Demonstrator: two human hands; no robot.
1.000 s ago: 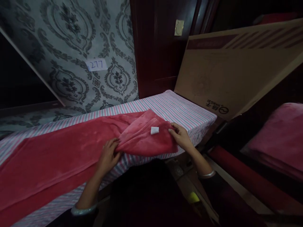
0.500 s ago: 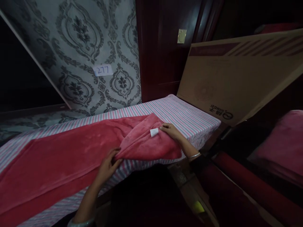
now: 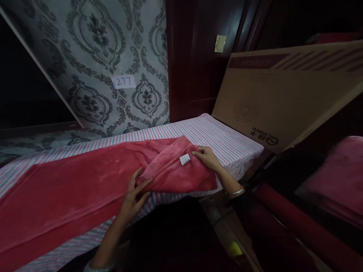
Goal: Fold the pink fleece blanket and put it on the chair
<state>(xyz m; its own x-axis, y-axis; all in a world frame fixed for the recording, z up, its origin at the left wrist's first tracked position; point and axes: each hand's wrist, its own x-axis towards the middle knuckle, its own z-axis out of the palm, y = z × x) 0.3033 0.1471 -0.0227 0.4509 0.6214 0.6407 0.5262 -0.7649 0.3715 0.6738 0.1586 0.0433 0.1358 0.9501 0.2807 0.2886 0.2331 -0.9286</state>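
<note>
A pinkish-red plush blanket (image 3: 85, 181) lies lengthwise along a table with a striped cloth (image 3: 224, 132). Its right end is turned over in a slanting fold, with a small white tag (image 3: 185, 159) showing on top. My left hand (image 3: 134, 196) rests at the near edge of that fold, fingers spread apart and touching the fabric. Beside the tag, my right hand (image 3: 207, 156) pinches the blanket's edge between thumb and fingers.
A large cardboard box panel (image 3: 272, 98) leans behind the table's right end. Patterned wallpaper carries a paper label (image 3: 124, 81) reading 277. At the left is a dark screen (image 3: 28, 83). More folded pink fabric (image 3: 337, 177) sits at the far right.
My left hand's fingers have spread and shifted slightly right over the fold's edge, from a closer grip on it. The right hand stays by the tag; the fold is almost unchanged.
</note>
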